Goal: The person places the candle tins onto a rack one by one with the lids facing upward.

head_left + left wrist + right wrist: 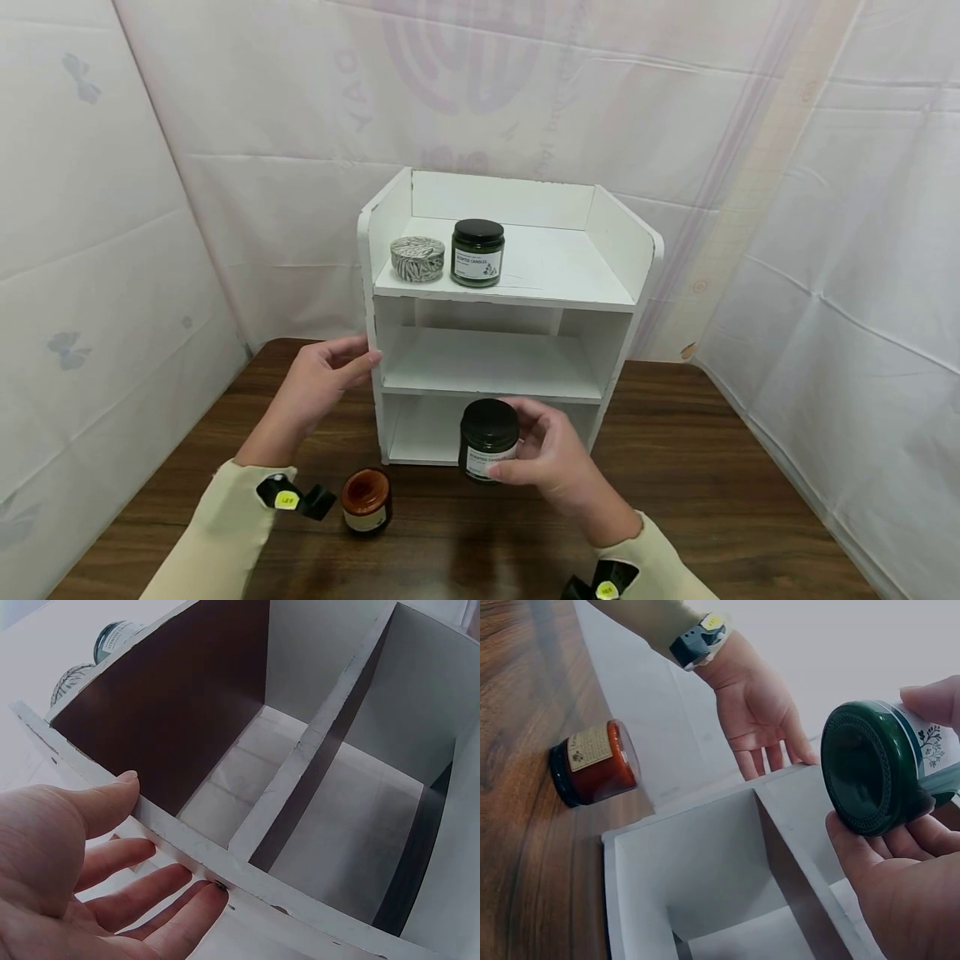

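My right hand (551,450) grips a dark green scented candle jar (489,440) with a black lid and white label, thumb on the label side. It is held upright in front of the white shelf unit's (517,302) lowest level; the right wrist view shows the jar's green glass base (861,769). My left hand (322,379) is at the unit's left side. In the left wrist view its thumb rests at the front edge, and its loosely extended fingers (135,900) lie along the outer side panel. Nothing else is in that hand.
On the top shelf stand a round tin (417,259) with a black-and-white leaf pattern and another green candle jar (477,253). An amber jar (366,502) with a cream label stands dark end down on the wooden table (705,483), front left. White cloth walls (300,208) surround the table.
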The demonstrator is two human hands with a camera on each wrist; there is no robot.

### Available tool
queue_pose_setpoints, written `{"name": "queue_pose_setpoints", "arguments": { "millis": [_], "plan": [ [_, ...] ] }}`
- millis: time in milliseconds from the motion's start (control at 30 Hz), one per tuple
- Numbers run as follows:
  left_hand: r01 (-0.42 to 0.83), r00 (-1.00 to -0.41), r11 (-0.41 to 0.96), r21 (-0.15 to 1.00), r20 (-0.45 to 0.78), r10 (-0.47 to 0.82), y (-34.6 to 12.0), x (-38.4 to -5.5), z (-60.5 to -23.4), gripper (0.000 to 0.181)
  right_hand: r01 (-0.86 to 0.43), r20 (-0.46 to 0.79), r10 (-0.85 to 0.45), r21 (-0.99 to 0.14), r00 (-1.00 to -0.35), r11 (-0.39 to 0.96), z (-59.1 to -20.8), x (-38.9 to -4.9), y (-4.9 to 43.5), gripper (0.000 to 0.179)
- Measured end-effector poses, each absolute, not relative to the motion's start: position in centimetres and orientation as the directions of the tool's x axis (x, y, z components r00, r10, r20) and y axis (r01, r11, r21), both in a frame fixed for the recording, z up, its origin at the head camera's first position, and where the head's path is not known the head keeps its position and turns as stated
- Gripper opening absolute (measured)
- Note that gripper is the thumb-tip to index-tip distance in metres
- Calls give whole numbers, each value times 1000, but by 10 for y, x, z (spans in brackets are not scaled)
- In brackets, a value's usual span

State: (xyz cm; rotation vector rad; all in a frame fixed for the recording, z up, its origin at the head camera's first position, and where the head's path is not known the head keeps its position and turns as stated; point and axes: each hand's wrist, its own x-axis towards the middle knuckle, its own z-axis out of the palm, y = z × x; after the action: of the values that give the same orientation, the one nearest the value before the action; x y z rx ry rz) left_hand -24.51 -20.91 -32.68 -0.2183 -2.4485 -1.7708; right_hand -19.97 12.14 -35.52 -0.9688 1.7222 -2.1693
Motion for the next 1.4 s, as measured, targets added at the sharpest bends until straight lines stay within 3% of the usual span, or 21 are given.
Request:
{"name": "queue_pose_setpoints", "arguments": {
  "millis": [1400],
  "plan": [
    [177,-984,315,932,167,61,-209,-245,-327,67,-351,457,-478,-888,-750,-299,-317,-208,139,52]
  ]
}}
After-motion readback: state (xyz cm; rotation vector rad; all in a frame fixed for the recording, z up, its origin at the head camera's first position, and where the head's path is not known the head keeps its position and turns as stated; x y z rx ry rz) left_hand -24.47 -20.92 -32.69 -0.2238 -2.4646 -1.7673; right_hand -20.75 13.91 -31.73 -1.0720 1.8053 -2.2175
